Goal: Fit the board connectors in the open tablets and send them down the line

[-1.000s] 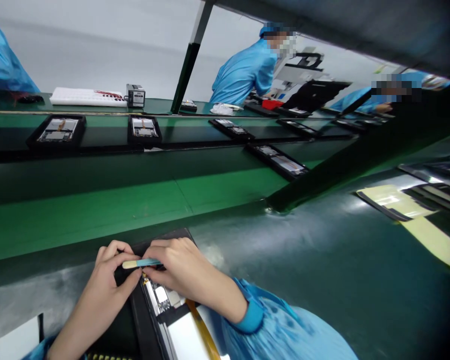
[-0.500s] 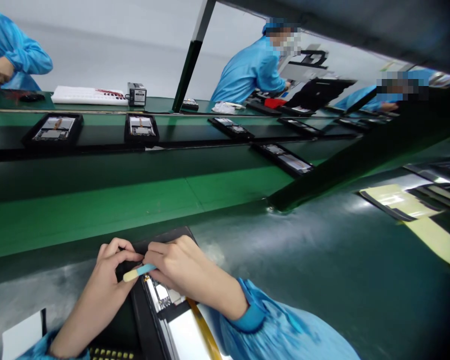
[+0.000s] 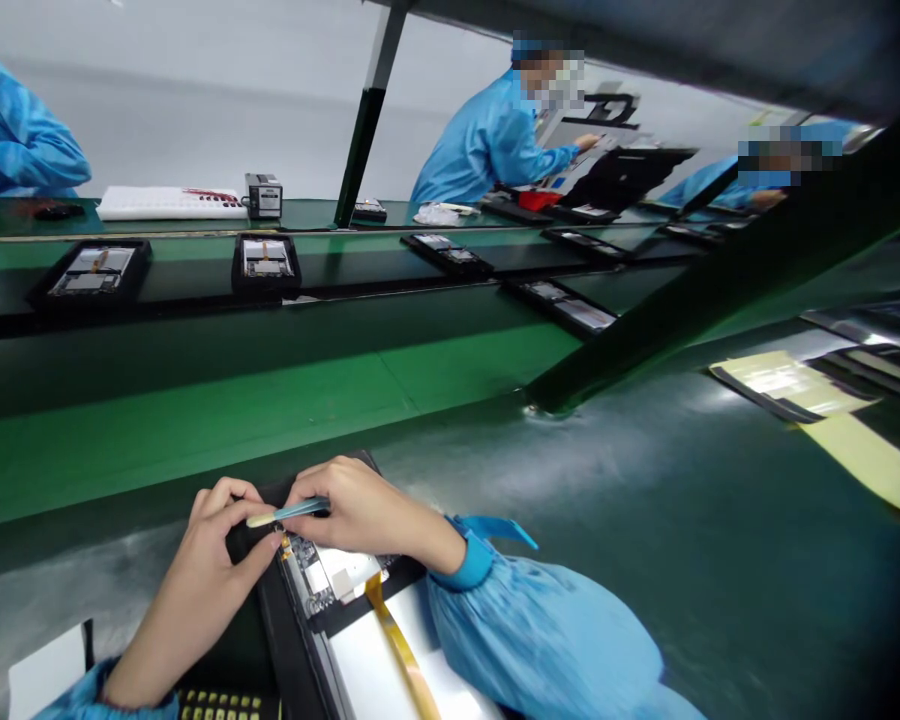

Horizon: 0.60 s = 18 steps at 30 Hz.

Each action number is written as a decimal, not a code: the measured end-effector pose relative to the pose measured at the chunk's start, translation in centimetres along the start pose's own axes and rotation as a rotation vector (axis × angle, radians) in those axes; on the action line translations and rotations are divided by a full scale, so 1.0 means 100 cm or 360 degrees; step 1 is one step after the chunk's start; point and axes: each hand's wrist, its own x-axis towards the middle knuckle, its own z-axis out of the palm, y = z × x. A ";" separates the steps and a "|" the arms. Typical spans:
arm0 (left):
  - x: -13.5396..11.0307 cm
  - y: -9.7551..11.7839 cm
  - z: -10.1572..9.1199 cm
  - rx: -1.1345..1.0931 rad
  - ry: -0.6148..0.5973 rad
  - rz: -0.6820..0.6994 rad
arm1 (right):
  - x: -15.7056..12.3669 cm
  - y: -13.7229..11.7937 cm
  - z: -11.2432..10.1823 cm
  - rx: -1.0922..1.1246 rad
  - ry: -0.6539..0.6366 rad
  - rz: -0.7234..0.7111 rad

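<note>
An opened tablet (image 3: 375,645) lies in a black tray (image 3: 289,640) before me, its circuit board, white battery area and amber ribbon cable (image 3: 401,650) exposed. My right hand (image 3: 349,505) is closed on slim tweezers (image 3: 300,509), light blue with a pale yellow end pointing left, above the tablet's far end. At the far left corner of the tablet, my left hand (image 3: 217,550) is curled with thumb and forefinger close together. Whatever lies between those fingertips is too small to make out.
Several trays with opened tablets, such as one tray (image 3: 90,272), line the bench beyond. A dark green post (image 3: 690,290) slants across the right, near yellow sheets (image 3: 795,385). A white card (image 3: 49,670) and yellow-studded tray (image 3: 221,705) lie front left. Co-workers in blue stand across.
My right hand has rolled and shifted slightly left, tilting the tweezers and uncovering more circuit board. My left hand stays at the corner. The co-worker opposite has raised a hand.
</note>
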 end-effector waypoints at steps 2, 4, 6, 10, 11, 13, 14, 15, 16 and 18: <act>0.000 0.000 0.001 0.0012 0.0014 0.0016 | 0.000 0.000 0.000 0.0000 0.0001 -0.0005; 0.001 -0.001 0.002 0.0035 0.0018 0.0025 | 0.001 -0.001 0.000 -0.0019 -0.0002 -0.0007; 0.003 0.000 -0.001 0.0052 -0.0028 0.0036 | 0.001 -0.002 -0.001 -0.0041 -0.0011 0.0001; -0.006 0.005 -0.024 0.0096 -0.0173 0.0061 | 0.001 -0.002 -0.002 0.0037 -0.0012 0.0037; -0.014 0.005 -0.032 0.0173 -0.0141 0.0064 | 0.001 -0.001 -0.002 0.0095 0.0008 0.0049; -0.037 0.001 -0.045 0.0448 -0.0020 0.0117 | 0.001 0.001 -0.002 0.0242 0.0071 0.0086; -0.050 -0.004 -0.050 0.0624 0.0021 0.0179 | 0.001 0.003 -0.002 0.0308 0.0110 0.0114; -0.064 -0.010 -0.052 0.0785 0.0024 0.0293 | 0.000 0.003 -0.003 0.0358 0.0160 0.0144; -0.078 -0.017 -0.051 0.0903 0.0042 0.0448 | 0.000 0.003 -0.004 0.0395 0.0219 0.0169; -0.098 -0.029 -0.045 0.1007 0.0092 0.0651 | -0.002 -0.003 -0.007 0.0447 0.0372 0.0171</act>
